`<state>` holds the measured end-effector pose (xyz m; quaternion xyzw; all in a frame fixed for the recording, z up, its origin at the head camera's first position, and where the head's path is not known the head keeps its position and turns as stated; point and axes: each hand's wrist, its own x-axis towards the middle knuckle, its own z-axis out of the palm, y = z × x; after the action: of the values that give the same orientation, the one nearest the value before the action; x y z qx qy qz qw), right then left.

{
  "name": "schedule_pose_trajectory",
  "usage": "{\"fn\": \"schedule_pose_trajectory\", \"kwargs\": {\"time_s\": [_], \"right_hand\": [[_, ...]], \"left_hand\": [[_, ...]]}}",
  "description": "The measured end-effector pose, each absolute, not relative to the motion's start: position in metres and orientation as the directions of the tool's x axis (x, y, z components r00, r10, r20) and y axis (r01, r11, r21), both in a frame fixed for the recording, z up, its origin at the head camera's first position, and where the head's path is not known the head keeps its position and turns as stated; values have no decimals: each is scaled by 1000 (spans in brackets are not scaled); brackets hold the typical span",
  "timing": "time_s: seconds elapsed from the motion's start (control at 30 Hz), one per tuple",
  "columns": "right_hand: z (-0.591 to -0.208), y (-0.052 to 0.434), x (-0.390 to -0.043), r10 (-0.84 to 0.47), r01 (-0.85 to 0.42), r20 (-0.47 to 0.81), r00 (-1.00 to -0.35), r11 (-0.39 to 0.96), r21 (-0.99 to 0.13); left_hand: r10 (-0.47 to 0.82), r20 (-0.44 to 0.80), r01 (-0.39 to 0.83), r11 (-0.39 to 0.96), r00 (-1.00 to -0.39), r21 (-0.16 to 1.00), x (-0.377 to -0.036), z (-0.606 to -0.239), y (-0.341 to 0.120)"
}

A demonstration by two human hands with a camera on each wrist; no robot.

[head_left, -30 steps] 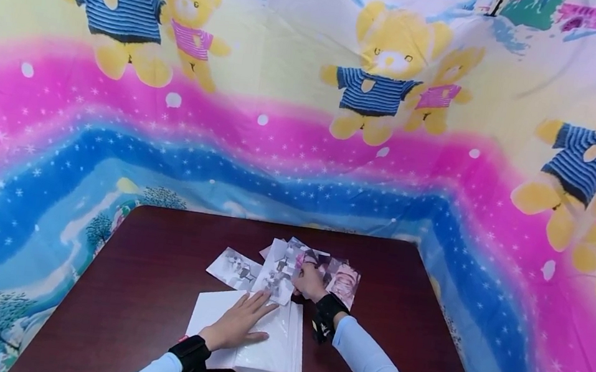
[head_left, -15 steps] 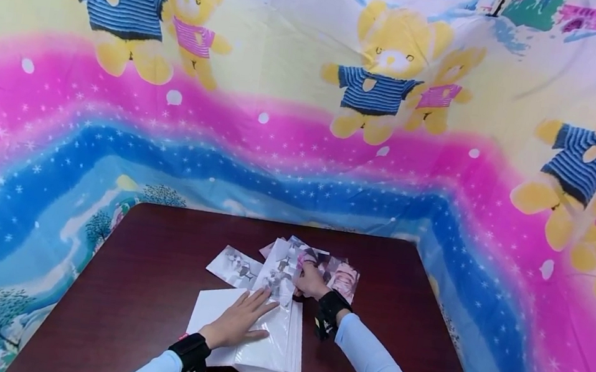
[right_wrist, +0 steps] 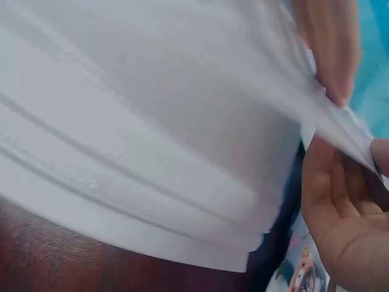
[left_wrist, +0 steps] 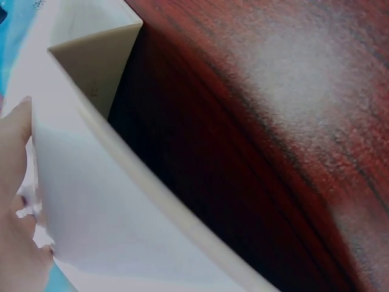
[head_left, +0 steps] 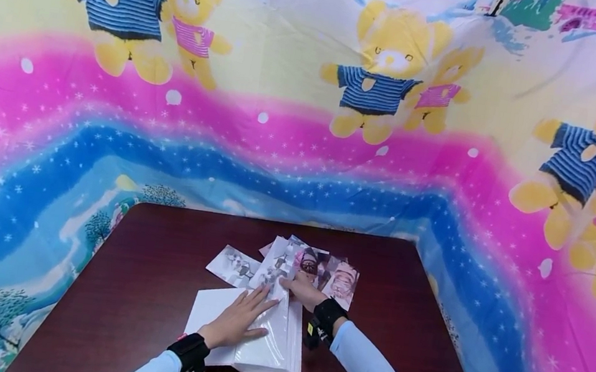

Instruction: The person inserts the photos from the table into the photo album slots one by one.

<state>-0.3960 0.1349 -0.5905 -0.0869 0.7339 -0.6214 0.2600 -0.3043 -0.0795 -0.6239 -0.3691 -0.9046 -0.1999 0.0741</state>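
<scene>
An open photo album (head_left: pixel 207 318) with white pages and clear sleeves lies near the table's front. My left hand (head_left: pixel 236 322) rests flat on it with fingers spread. At the album's top edge, my right hand (head_left: pixel 305 291) pinches the right side of a photo (head_left: pixel 271 268) between thumb and fingers. This photo's lower end meets the clear sleeve (head_left: pixel 274 334); how far it sits inside is hidden by my hands. In the right wrist view, the right thumb (right_wrist: pixel 380 155) lies over a thin white edge, with curled fingers below. The left wrist view shows a white album cover (left_wrist: pixel 134 201) raised off the tabletop.
Several loose photos lie behind the album: one to the left (head_left: pixel 233 265), one with a dark-eyed face (head_left: pixel 309 262), and a pinkish one to the right (head_left: pixel 343 283). Beneath is a dark red-brown table (head_left: pixel 148 292). A bear-printed cloth (head_left: pixel 277 171) hangs behind it.
My right hand has shifted slightly left towards my left hand, tilting the pinched photo's right side and baring the photo with the face behind it. The left hand stays put.
</scene>
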Motion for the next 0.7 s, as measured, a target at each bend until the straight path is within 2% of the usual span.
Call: {"fn": "schedule_pose_trajectory", "kwargs": {"time_s": [0.27, 0.53, 0.7], "right_hand": [[-585, 138, -405, -430, 173, -302, -851, 314, -933], [-580, 135, -411, -497, -12, -224, -839, 427, -904], [-575, 130, -417, -431, 54, -188, -882, 305, -951]], "left_hand": [[624, 216, 659, 688, -751, 306, -303, -623, -79], [637, 292, 701, 652, -714, 291, -304, -628, -78], [634, 303, 702, 659, -712, 271, -300, -624, -77]]}}
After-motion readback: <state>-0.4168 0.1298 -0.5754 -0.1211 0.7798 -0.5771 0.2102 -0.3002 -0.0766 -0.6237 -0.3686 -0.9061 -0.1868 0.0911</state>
